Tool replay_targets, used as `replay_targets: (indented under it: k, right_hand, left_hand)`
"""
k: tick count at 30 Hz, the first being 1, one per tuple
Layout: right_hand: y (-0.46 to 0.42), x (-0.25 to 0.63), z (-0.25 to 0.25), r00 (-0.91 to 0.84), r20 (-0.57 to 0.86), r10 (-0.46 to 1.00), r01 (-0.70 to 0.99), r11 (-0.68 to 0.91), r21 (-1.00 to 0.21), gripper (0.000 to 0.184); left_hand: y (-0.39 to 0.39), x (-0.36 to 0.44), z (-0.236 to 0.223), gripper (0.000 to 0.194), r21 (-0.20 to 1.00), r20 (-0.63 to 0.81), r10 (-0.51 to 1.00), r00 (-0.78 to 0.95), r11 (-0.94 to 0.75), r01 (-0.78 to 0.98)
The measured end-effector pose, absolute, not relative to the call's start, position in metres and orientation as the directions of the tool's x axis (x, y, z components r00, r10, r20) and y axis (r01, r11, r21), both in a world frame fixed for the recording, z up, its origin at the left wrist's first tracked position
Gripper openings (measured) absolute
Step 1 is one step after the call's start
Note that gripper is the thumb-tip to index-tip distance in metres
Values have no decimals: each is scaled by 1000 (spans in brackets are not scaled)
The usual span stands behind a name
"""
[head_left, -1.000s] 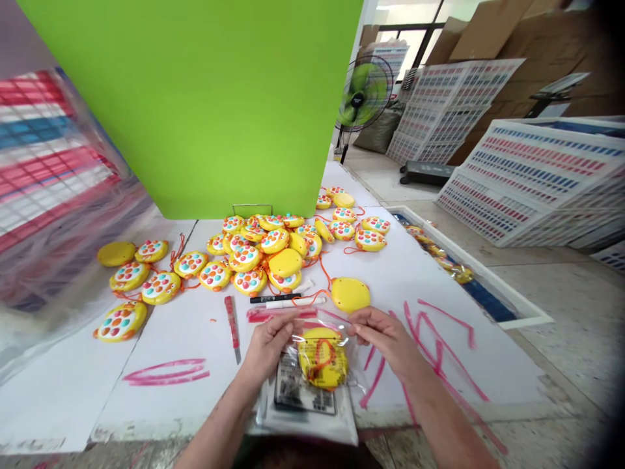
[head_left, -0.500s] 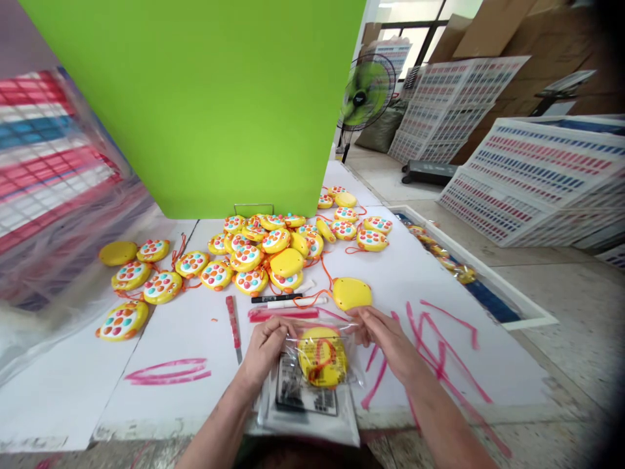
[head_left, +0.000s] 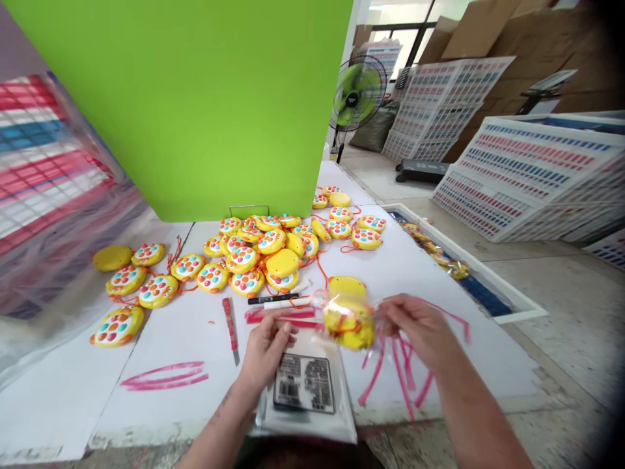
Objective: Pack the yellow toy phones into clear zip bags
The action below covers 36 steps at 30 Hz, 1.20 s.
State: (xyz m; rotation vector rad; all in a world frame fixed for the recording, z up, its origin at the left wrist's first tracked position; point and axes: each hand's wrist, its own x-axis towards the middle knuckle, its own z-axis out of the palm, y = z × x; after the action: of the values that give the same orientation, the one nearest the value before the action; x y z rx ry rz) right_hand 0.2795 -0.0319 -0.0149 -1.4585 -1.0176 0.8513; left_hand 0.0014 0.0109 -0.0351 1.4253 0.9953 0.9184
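Note:
My right hand (head_left: 417, 329) pinches a clear plastic bag with a yellow round toy (head_left: 349, 322) inside, lifted just above the white table (head_left: 439, 273) and blurred by motion. My left hand (head_left: 266, 345) rests with curled fingers on the top of a stack of clear bags (head_left: 305, 391) printed with black labels, at the table's near edge. A bare yellow toy (head_left: 346, 285) lies face down just beyond the bagged one. A big heap of yellow toys with coloured buttons (head_left: 249, 251) covers the table's middle.
A red-handled knife (head_left: 229, 319), a black marker and a white marker (head_left: 280, 301) lie ahead of my left hand. Pink strips (head_left: 163, 374) are scattered on the table. A green board (head_left: 195, 98) stands behind. To the right are a white tray (head_left: 469, 273), crates and a fan (head_left: 359, 94).
My right hand has lifted the bagged yellow toy off the bag stack and carried it to the right. My left hand stays on the stack, whose label now shows.

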Motion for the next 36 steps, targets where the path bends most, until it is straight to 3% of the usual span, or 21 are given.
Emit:
replay_targets:
  k: [3, 5, 7, 9, 12, 16, 21, 24, 27, 32, 34, 36]
  right_hand:
    - [-29, 295, 1, 817, 314, 484, 177, 308, -935, 21]
    - [-27, 295, 6, 878, 395, 270, 272, 398, -876, 26]
    - [-24, 290, 3, 820, 437, 369, 341, 297, -892, 32]
    - [-20, 285, -9, 685, 407, 605, 414, 136, -900, 39]
    - [-7, 281, -33, 423, 313, 851, 599, -3, -801, 51]
    - [15, 279, -55, 241, 223, 945, 787, -56, -614, 60]
    - [21, 272, -56, 263, 84, 961, 809, -172, -562, 73]
    - [13, 268, -53, 349, 91, 933, 773, -232, -590, 73]
    - [4, 266, -52, 372, 146, 917, 696, -172, -697, 59]
    - [-2, 267, -45, 443, 54, 895, 397, -142, -907, 45]
    - [-6, 267, -38, 447, 37, 894, 212, -65, -975, 45]
    - [-11, 263, -28, 337, 30, 941, 38, 18, -999, 43]
  left_hand:
    - [9, 1, -34, 24, 924, 134, 941, 312, -233, 304]
    - [9, 3, -34, 18, 823, 229, 907, 354, -375, 427]
    - [11, 7, -34, 15, 701, 280, 857, 433, -491, 518]
    - [12, 11, -35, 14, 568, 287, 815, 503, -568, 596]
    - [11, 16, -36, 12, 391, 247, 791, 559, -609, 690]
    - [8, 19, -38, 12, 261, 213, 798, 563, -602, 755]
    - [9, 20, -41, 11, 230, 207, 791, 576, -612, 757]
    - [10, 19, -44, 8, 242, 236, 757, 610, -654, 717]
    - [10, 17, -47, 7, 283, 272, 714, 645, -700, 656]
    - [10, 13, -48, 7, 422, 317, 728, 609, -683, 597]
    - [10, 12, -46, 27, 472, 320, 729, 605, -676, 566]
    - [9, 11, -44, 44, 500, 321, 737, 595, -665, 554]
